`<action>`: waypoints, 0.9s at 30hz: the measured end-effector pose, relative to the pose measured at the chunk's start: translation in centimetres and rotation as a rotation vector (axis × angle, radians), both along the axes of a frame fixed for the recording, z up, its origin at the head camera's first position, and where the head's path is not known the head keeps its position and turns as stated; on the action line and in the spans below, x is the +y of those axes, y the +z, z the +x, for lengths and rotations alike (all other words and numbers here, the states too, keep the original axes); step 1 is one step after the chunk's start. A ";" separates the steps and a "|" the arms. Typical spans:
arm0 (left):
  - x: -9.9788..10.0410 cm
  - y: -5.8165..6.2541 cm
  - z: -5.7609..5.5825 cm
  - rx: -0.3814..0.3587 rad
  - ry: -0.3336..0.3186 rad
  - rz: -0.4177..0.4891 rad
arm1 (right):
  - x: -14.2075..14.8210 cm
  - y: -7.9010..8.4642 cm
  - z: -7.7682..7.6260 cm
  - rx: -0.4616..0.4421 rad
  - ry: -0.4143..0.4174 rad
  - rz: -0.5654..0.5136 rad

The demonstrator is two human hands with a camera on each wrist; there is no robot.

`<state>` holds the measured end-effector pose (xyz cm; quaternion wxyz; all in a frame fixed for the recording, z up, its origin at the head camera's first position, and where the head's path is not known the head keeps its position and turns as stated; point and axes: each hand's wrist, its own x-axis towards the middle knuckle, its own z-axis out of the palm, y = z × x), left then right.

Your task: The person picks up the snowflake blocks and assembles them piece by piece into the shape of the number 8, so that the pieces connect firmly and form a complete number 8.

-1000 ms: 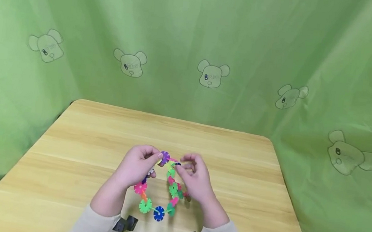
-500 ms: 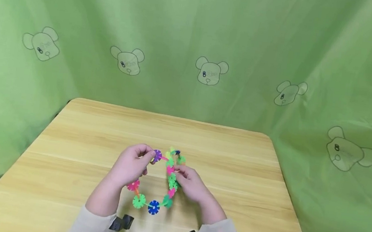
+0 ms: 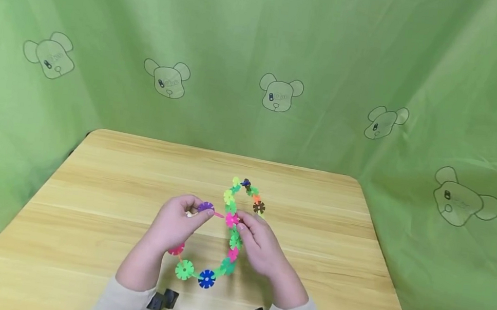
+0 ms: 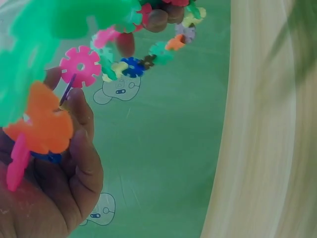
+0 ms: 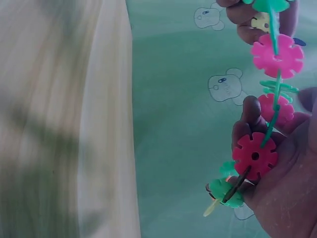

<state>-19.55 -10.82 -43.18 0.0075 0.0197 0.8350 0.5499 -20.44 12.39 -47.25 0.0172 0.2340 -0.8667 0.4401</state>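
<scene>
A chain of notched plastic snowflake discs in many colours hangs as a loop between the two hands. My left hand (image 3: 175,223) pinches a purple disc (image 3: 206,207); a pink disc (image 4: 80,67) slotted into it points toward the right hand. My right hand (image 3: 262,243) pinches the chain by a pink disc (image 3: 231,219), with a small gap between the two pink discs. Below, the loop runs through a bright green disc (image 3: 184,270) and a blue disc (image 3: 207,279). Beyond the right hand, the chain curves round to a brown disc (image 3: 259,207). The left palm hides part of the chain.
A wood-grain table (image 3: 136,162) lies under the hands. Green curtain (image 3: 231,29) with printed bear heads surrounds its back and sides. Black wrist-worn blocks (image 3: 171,299) sit at the cuffs.
The right hand has shifted its grip along the chain to a pink disc. The chain's far part has swung out beyond that hand. The left hand, still on the purple disc, has moved slightly left.
</scene>
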 end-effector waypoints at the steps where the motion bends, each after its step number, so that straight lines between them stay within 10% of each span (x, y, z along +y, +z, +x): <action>1: 0.0 0.0 0.0 0.000 0.004 0.004 | 0.0 0.2 0.1 0.010 0.004 0.011; 27: 0.0 0.2 0.3 0.038 0.019 0.105 | 0.2 2.2 0.9 0.310 0.049 0.211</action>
